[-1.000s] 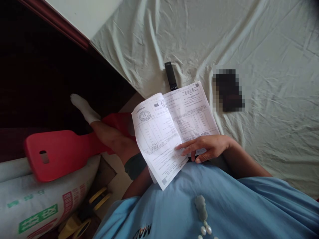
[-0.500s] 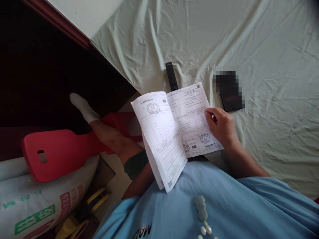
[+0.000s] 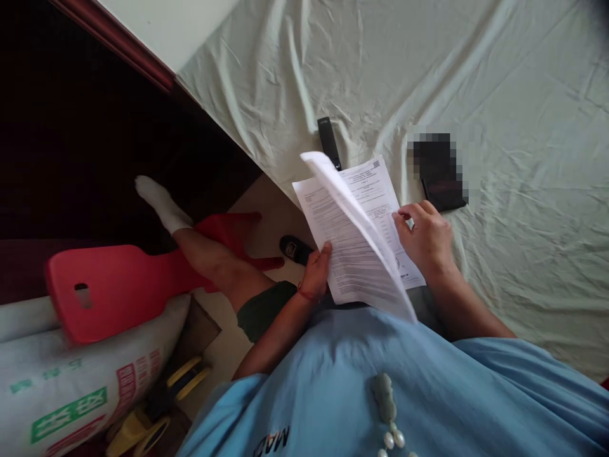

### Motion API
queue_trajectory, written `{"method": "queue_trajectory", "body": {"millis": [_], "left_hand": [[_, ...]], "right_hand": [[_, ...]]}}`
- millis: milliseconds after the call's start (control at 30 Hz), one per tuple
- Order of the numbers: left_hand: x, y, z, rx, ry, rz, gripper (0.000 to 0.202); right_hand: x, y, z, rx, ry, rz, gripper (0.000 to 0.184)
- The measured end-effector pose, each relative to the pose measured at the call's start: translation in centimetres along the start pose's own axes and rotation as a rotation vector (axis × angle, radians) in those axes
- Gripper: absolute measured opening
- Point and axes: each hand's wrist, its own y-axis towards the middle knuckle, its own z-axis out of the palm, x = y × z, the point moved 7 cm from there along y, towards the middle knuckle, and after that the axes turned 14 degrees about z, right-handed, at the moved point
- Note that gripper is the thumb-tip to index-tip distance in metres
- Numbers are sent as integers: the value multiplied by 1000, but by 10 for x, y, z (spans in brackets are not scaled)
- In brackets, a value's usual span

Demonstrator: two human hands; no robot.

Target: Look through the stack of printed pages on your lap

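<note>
A printed paper document (image 3: 345, 270) of several sheets lies open in front of my blue shirt. One sheet (image 3: 366, 231) stands up in its middle, seen nearly edge-on and curling at the top. My left hand (image 3: 316, 274) grips the document's left edge, thumb on top and fingers hidden beneath. At the right edge, my right hand (image 3: 425, 238) has its thumb and fingers bent together against the paper. Past the document's top edge, a slim black object (image 3: 327, 136) lies on the sheet, its near end covered by paper.
A black, partly pixelated flat item (image 3: 440, 181) lies on the pale bedsheet (image 3: 518, 273), right of the papers. To the left are a red plastic chair (image 3: 107, 279), a printed white sack (image 3: 71, 381) and a dark shoe (image 3: 294, 249) on the floor.
The left-hand page has swung up and rightward, baring another printed page beneath. My left hand, hidden behind the paper before, now shows at its left edge. My right hand has barely moved.
</note>
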Motion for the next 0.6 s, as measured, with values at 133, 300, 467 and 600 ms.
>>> {"method": "queue_trajectory", "body": {"millis": [133,300,467,600], "left_hand": [[-6,0,5,23,-10,40,73],[-5,-1,7,31,-30,25,73],[-4,-1,8,29,-59,-7,74],[-5,-1,10,38,-49,-7,76]], "right_hand": [[-2,1,2,28,-31,8,20],[6,3,-4,133,205,-77,19],[15,-6,8,691,800,-72,40],[5,-10,30,930,996,138,51]]}}
